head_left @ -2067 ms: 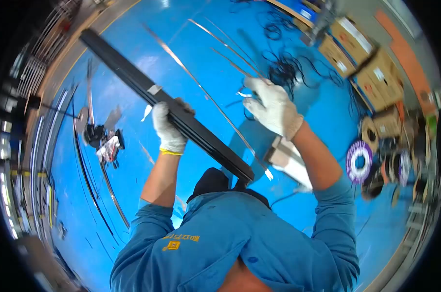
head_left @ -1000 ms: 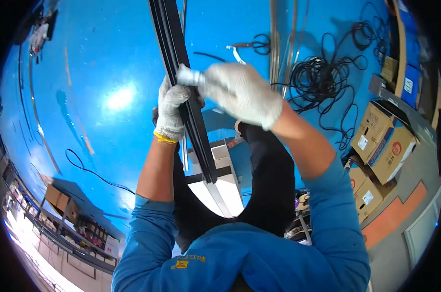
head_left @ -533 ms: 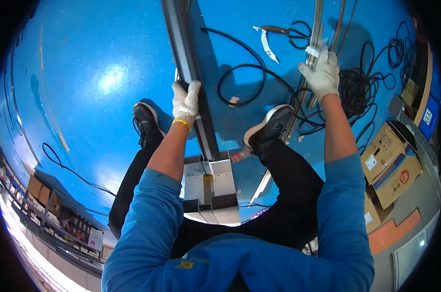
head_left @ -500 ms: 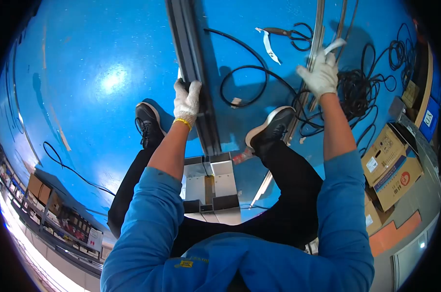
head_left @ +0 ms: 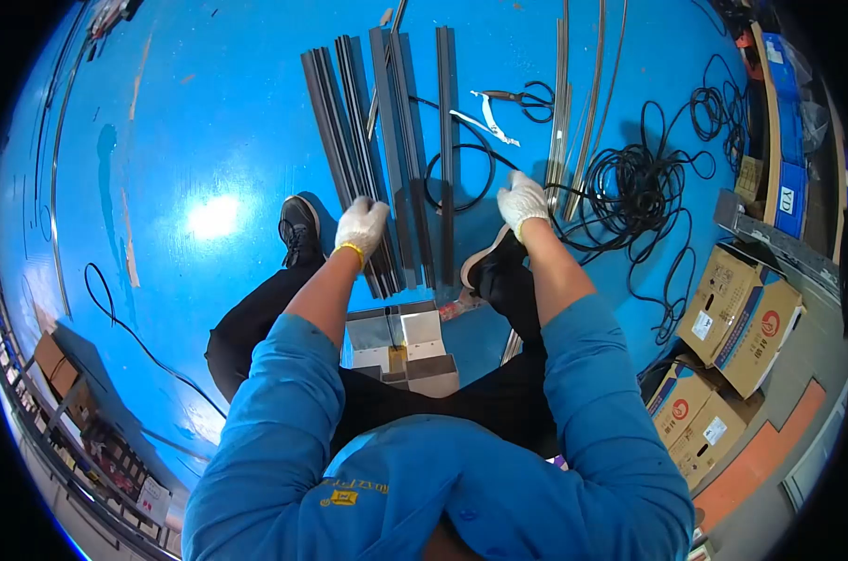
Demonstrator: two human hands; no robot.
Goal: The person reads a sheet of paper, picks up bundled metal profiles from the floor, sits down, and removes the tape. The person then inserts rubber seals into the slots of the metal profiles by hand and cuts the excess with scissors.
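At eleven o'clock, the white-gloved left hand (head_left: 361, 227) covers part of the long, dark, ribbed strips (head_left: 334, 122). At one, the top edge cuts off thin, shiny metal strips (head_left: 562, 98). Small print on brown cardboard boxes (head_left: 693, 419), at four, is unreadable.

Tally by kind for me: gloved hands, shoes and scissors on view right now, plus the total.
Gloved hands: 2, the left hand and the right hand
Shoes: 2, the left shoe and the right shoe
Scissors: 1
Total: 5
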